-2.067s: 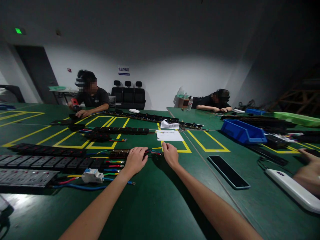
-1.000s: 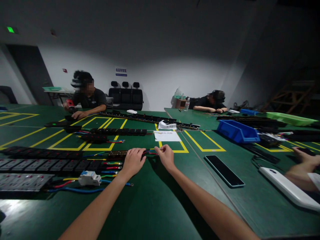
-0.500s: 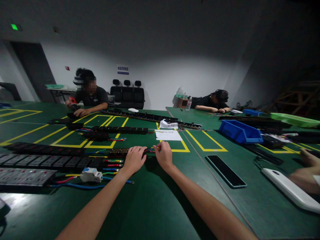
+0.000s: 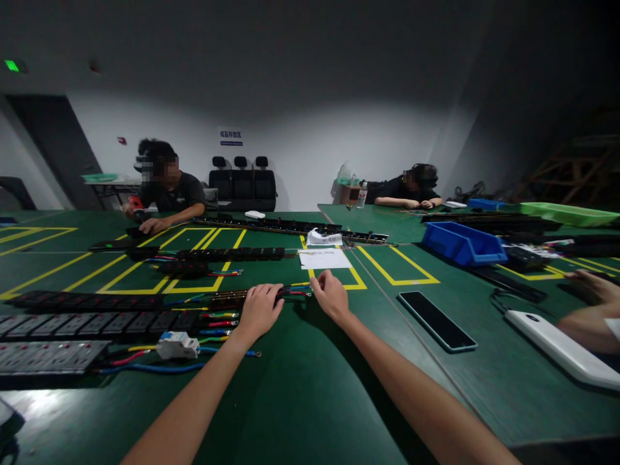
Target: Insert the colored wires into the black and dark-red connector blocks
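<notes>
My left hand (image 4: 261, 310) is curled over the right end of a narrow black strip with brass-coloured rails (image 4: 225, 296), gripping it against the table. Coloured wires (image 4: 296, 290) come out past these fingers to the right; the red one ends in a ring terminal. Just beyond the wire ends is my right hand (image 4: 331, 296), its fingers closed in a pinch. A yellow wire reaches its fingertips, but whether they hold it is hidden. Nearer me lie black socket strips (image 4: 130, 323), a grey socket strip (image 4: 51, 357) and a white circuit breaker (image 4: 177, 345) with wires.
A labelled paper (image 4: 325, 259) lies behind my hands. To the right are a phone (image 4: 436, 321), a blue bin (image 4: 462, 244), a white power bank (image 4: 557, 345) and another person's hand (image 4: 593, 290). Across the table, one co-worker holds a red power tool (image 4: 137, 206); another leans over the table.
My right hand has moved right, away from my left hand, uncovering the wire ends. My left hand stays on the strip. The view has shifted slightly.
</notes>
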Tool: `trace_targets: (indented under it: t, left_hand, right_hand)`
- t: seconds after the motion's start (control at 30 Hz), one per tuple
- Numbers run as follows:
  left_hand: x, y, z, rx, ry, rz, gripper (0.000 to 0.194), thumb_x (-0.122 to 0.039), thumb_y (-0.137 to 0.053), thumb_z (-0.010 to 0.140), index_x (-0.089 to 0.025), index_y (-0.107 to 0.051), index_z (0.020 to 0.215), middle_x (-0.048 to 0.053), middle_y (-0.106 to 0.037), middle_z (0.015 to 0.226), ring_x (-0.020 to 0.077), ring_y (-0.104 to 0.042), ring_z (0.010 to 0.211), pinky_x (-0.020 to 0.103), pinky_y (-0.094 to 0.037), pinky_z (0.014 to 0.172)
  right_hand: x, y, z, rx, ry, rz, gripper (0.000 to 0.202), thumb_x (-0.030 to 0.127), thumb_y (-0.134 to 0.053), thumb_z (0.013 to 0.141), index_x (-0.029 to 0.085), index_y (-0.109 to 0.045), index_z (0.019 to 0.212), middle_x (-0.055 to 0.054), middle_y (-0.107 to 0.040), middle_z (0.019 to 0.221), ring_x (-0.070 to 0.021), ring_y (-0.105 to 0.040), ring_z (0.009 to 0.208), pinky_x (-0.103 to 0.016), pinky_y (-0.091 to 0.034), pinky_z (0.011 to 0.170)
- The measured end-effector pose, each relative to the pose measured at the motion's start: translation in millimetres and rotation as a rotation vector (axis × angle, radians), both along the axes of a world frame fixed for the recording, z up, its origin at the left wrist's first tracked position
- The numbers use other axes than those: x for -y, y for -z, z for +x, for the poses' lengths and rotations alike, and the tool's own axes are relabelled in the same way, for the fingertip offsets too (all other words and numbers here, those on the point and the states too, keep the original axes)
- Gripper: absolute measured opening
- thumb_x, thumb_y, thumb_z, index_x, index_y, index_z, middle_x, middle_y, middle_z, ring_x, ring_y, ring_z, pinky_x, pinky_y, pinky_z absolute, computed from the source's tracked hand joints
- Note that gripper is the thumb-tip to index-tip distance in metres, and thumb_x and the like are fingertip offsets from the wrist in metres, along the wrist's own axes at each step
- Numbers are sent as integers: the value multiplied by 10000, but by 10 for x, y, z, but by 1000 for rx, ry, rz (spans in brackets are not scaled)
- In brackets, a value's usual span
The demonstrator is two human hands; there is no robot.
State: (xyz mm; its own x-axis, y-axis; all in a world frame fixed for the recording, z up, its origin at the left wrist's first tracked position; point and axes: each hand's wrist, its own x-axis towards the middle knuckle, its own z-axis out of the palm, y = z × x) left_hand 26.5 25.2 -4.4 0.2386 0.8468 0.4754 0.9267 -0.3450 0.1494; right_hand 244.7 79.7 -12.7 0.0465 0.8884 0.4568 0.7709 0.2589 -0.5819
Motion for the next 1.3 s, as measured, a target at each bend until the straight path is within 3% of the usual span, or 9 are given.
trace_targets:
  t: [0.2, 0.4, 0.63, 0.97, 1.3]
  left_hand:
    - [5, -22, -9, -7, 8, -8, 358, -319, -506, 971, -225, -600, 1303, 94, -675, 1249, 268, -599, 1168, 461, -432, 1029]
    - [-12, -17, -20, -22, 1, 4, 359, -332, -507, 971, -228, -597, 1303, 95, -674, 1252, 269, -595, 1176, 454, -430, 1027]
    - [3, -31, -6, -33, 1, 3, 347, -304, -518, 965, -219, -600, 1292, 99, -678, 1243, 263, -600, 1166, 432, -432, 1013]
    - [17, -35, 6, -30, 0, -2, 339, -286, -520, 959, -219, -603, 1281, 99, -677, 1245, 268, -601, 1161, 440, -438, 1009]
    - [2, 7, -1, -16, 5, 15, 339, -295, -531, 958, -227, -598, 1283, 88, -675, 1241, 259, -598, 1153, 428, -428, 1003]
  right_hand:
    - [6, -16, -5, 152, -119, -46, 536, 551, -432, 986, 212, -590, 601, -38, -618, 618, -158, -526, 574, -283, -227, 551]
    - [-1, -7, -38, 117, -211, -169, 582, 674, -573, 868, 214, -603, 512, -24, -582, 521, -155, -533, 515, -270, -246, 537]
    - [56, 22, -165, -31, -13, -214, 571, 696, -571, 846, 216, -601, 537, -21, -595, 543, -175, -579, 553, -266, -266, 548]
    - [50, 64, -294, -136, -2, -181, 390, 514, -658, 828, 223, -523, 605, 18, -598, 585, -149, -545, 559, -247, -249, 530]
    - [67, 86, -288, -34, -52, -9, 340, 460, -637, 865, 225, -503, 659, 7, -604, 667, -147, -520, 614, -258, -244, 541]
